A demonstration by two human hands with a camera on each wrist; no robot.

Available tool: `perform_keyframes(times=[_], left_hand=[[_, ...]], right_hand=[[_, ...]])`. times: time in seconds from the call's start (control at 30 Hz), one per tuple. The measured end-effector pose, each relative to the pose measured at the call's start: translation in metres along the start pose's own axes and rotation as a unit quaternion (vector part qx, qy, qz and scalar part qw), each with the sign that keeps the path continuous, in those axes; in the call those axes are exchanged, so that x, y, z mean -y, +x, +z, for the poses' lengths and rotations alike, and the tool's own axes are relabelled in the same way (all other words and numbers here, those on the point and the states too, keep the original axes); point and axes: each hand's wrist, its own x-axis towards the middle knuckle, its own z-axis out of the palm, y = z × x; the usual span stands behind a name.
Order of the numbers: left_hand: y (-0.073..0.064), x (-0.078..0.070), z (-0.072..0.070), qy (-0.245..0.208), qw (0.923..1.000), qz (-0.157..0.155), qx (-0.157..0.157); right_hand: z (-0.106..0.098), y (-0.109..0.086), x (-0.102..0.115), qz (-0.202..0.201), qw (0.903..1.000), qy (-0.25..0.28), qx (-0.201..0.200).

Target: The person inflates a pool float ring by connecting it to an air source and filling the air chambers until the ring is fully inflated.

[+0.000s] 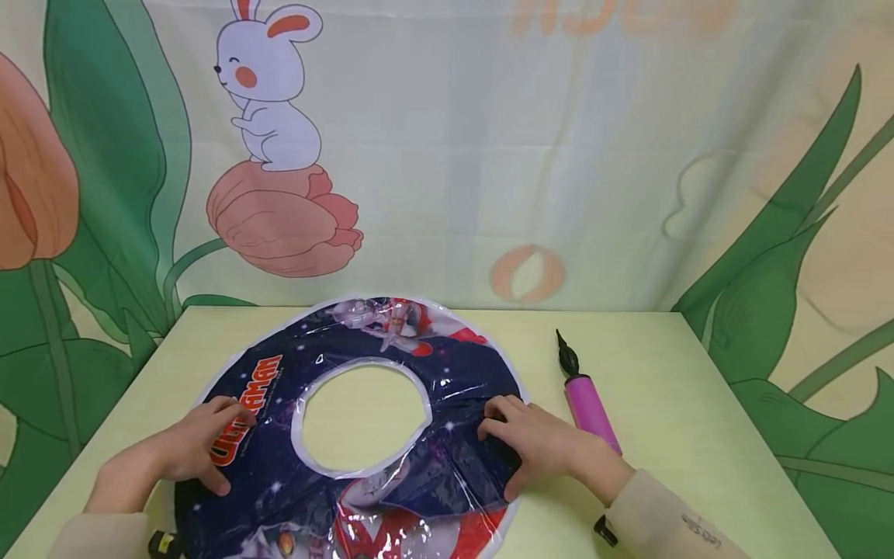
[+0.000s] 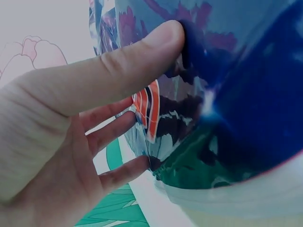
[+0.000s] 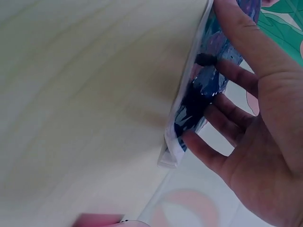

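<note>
A swim ring, dark blue with red and white cartoon figures and orange ULTRAMAN lettering, lies on the table, its film creased and looking slack. My left hand rests on its left side, fingers spread near the lettering and thumb lower down; in the left wrist view the thumb and fingertips touch the shiny film. On the opposite side my right hand touches the ring, fingers bent loosely over the top and thumb by the white outer edge. From the right wrist view, the fingertips meet the film just inside that white seam.
A hand pump with a pink barrel and black nozzle lies to the right of the ring, partly behind my right forearm. The pale table ends at a printed curtain with a rabbit, tulips and leaves.
</note>
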Motion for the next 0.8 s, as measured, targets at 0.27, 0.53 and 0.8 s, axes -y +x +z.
perform_keyframes(times=[0.27,0.53,0.8], left_hand=[[-0.002,0.004,0.003,0.001,0.9997,0.013,-0.021],[-0.004,-0.005,0.002,0.047,0.9982,-0.015,-0.033],[-0.007,0.019,0.007,0.025,0.9987,0.044,-0.008]], right_hand=[[0.003,-0.002,-0.001,-0.007,0.9996,0.024,-0.009],[0.003,-0.004,0.0,-0.033,0.9985,0.044,-0.008],[0.0,-0.007,0.003,-0.066,0.9971,0.022,0.029]])
